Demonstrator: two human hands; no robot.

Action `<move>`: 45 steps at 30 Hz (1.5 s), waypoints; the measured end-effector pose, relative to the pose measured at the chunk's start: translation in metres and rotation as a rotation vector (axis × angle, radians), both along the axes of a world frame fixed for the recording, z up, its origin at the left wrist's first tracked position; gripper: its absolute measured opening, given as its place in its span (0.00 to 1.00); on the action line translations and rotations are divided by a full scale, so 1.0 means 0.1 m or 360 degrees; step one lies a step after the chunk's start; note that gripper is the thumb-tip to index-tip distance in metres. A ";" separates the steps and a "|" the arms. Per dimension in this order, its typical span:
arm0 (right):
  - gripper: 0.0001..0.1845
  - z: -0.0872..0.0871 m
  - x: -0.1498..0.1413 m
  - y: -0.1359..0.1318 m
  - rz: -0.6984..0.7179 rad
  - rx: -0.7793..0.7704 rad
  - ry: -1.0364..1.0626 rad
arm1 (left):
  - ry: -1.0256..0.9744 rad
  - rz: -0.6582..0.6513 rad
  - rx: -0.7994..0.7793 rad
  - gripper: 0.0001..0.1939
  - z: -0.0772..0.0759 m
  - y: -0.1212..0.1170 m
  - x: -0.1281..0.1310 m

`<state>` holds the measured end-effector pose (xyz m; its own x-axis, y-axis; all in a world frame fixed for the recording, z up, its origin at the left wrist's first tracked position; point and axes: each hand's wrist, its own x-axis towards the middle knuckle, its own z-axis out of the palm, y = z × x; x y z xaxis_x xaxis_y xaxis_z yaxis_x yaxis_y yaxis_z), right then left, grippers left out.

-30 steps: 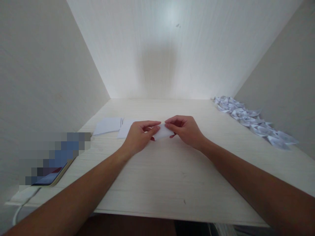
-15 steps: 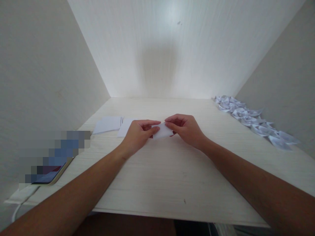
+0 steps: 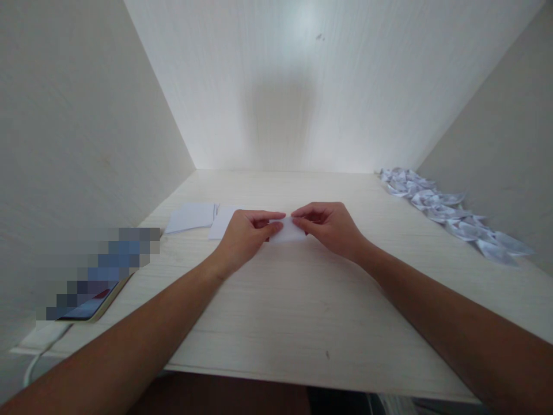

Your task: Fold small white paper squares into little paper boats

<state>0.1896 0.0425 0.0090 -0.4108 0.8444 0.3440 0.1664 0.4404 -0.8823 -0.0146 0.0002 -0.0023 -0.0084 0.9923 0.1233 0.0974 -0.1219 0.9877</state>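
A small white piece of paper point(image 3: 288, 231) is held between my two hands, just above the middle of the table. My left hand point(image 3: 249, 231) pinches its left end between thumb and fingers. At the right end, the thumb and fingers of my right hand point(image 3: 330, 225) close on the upper edge. Both thumbs lie on the near face, and the fingers behind the paper are partly hidden. Left of my left hand lie flat white paper sheets point(image 3: 190, 218), one of them partly covered by that hand.
Many folded white paper pieces point(image 3: 449, 210) lie in a long heap along the right wall. A phone point(image 3: 93, 305) with a white cable point(image 3: 43, 351) leans by the left wall. Panels enclose the pale wooden table point(image 3: 268, 311) at the back and sides.
My right hand's fingers have drawn closer to the left hand's along the paper's upper edge. The paper now sits more level. The whole view has shifted slightly.
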 end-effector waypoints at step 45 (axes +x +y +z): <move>0.14 0.13 0.07 0.03 0.0097 -0.0566 0.0177 | -0.0069 0.0020 0.0059 0.17 0.04 -0.02 0.02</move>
<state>0.1970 0.0453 0.0220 -0.4407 0.8942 0.0789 0.0440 0.1093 -0.9930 -0.0127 -0.0021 0.0017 -0.0268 0.9868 0.1595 0.0562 -0.1578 0.9859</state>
